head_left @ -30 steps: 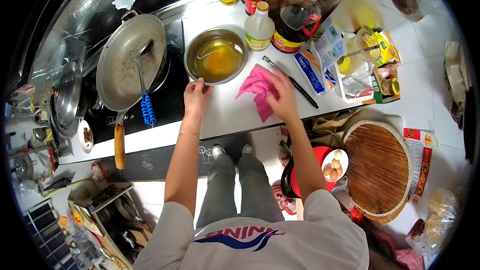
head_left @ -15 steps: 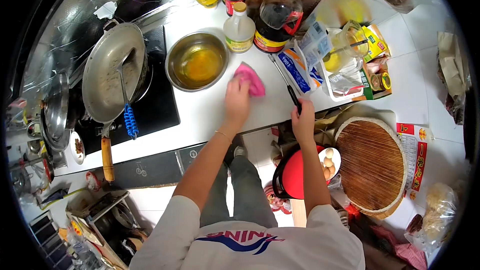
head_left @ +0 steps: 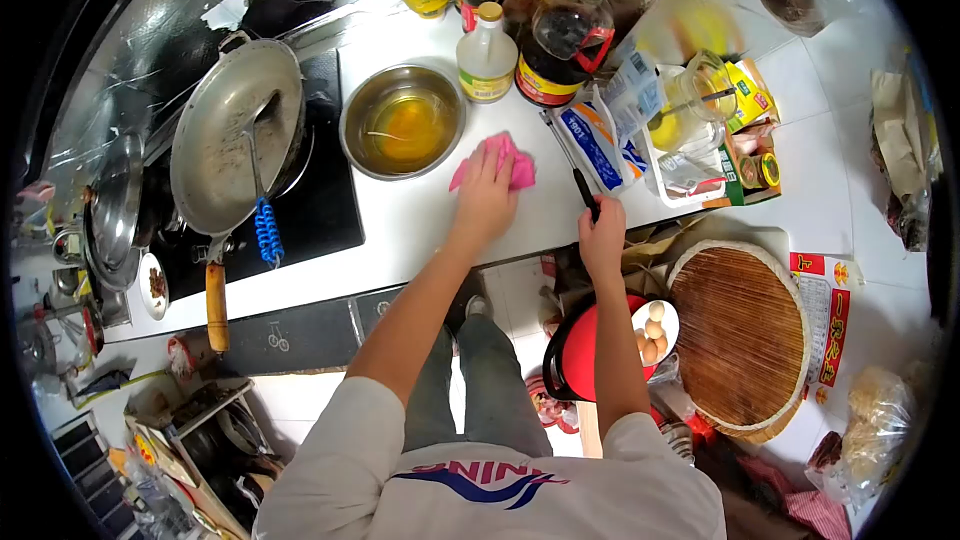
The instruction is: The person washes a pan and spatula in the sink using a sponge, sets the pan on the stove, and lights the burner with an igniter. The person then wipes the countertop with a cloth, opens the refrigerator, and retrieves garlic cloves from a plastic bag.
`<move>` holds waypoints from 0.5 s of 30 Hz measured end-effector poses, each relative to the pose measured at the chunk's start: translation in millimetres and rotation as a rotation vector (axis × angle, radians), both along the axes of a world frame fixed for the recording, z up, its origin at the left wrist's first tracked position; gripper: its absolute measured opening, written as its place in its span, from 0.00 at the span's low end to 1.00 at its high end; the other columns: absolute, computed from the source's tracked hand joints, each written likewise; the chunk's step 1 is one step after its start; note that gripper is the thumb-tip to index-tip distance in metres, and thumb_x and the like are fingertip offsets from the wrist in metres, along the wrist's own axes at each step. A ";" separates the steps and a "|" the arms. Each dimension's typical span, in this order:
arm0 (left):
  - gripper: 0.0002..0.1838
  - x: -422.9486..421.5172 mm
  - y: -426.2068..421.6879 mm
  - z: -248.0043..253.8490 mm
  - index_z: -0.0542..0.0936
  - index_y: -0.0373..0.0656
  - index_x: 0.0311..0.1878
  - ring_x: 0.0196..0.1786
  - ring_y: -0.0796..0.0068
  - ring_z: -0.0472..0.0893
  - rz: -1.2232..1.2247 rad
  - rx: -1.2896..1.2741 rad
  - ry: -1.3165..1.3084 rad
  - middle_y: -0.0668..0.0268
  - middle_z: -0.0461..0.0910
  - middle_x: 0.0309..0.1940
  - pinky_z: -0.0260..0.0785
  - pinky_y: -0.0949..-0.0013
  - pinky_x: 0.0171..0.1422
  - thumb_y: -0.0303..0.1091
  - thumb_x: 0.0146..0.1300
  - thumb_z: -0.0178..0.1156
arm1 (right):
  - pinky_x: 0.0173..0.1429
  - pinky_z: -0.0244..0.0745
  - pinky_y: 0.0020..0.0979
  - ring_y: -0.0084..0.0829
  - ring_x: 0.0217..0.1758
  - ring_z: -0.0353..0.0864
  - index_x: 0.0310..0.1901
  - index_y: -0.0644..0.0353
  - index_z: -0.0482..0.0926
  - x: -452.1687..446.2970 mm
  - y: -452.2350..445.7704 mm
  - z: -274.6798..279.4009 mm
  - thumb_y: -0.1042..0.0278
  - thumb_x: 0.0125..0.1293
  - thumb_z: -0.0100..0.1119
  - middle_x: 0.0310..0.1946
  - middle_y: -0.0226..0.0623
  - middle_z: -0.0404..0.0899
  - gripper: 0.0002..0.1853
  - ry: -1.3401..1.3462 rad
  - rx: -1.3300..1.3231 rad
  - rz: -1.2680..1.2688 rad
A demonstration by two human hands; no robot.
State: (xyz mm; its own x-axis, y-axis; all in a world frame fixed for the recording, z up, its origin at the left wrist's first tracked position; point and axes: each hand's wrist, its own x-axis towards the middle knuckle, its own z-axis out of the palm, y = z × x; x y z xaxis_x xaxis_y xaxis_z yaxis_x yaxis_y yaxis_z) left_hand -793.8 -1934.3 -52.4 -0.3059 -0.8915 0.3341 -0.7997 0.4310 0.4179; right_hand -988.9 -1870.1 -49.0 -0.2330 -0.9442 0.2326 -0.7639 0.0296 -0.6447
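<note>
My left hand [head_left: 487, 202] presses down on a pink cloth [head_left: 519, 169] on the white counter, fingers lying over it. Just beyond it, to the left, a steel bowl [head_left: 352, 147] holds a yellow liquid with a pale streak in it. At the counter's front edge, my right hand [head_left: 602, 238] is closed around the black handle of a utensil [head_left: 580, 187]. Its thin metal part points away from me along the counter; I cannot make out what kind it is. A blue and white packet [head_left: 592, 145] lies right beside the utensil.
A wok [head_left: 215, 170] with a blue-handled spatula [head_left: 268, 230] sits on the black stove. Bottles, including a clear one [head_left: 486, 65] and a dark jug [head_left: 556, 50], line the back. Below right are a plate of eggs [head_left: 655, 330], a red pot [head_left: 582, 345] and a round wooden board [head_left: 740, 330].
The cloth has spread from a bunched shape, and my left hand has shifted slightly right over it. My right hand keeps its grip on the utensil. The view has shifted a little.
</note>
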 end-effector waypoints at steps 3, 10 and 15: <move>0.24 28.1 33.9 4.9 0.72 0.40 0.55 0.65 0.48 0.59 0.000 0.037 0.035 0.51 0.63 0.61 0.54 0.51 0.67 0.34 0.53 0.58 | 0.48 0.64 0.42 0.47 0.45 0.69 0.42 0.67 0.71 7.4 -14.5 -10.1 0.75 0.55 0.54 0.38 0.48 0.71 0.13 0.104 0.009 0.032; 0.21 100.0 80.6 -2.8 0.73 0.40 0.55 0.65 0.51 0.61 0.057 0.046 0.013 0.54 0.65 0.60 0.54 0.50 0.68 0.32 0.57 0.56 | 0.50 0.65 0.44 0.46 0.46 0.71 0.43 0.63 0.74 32.7 -36.5 -5.8 0.67 0.52 0.60 0.40 0.46 0.73 0.17 0.397 0.014 -0.141; 0.21 128.2 103.9 -6.1 0.73 0.42 0.55 0.66 0.53 0.62 0.175 0.049 -0.029 0.55 0.66 0.60 0.54 0.51 0.68 0.26 0.56 0.53 | 0.35 0.72 0.35 0.34 0.35 0.79 0.44 0.66 0.72 132.5 -72.9 25.8 0.58 0.62 0.55 0.33 0.42 0.78 0.18 -0.464 0.160 0.150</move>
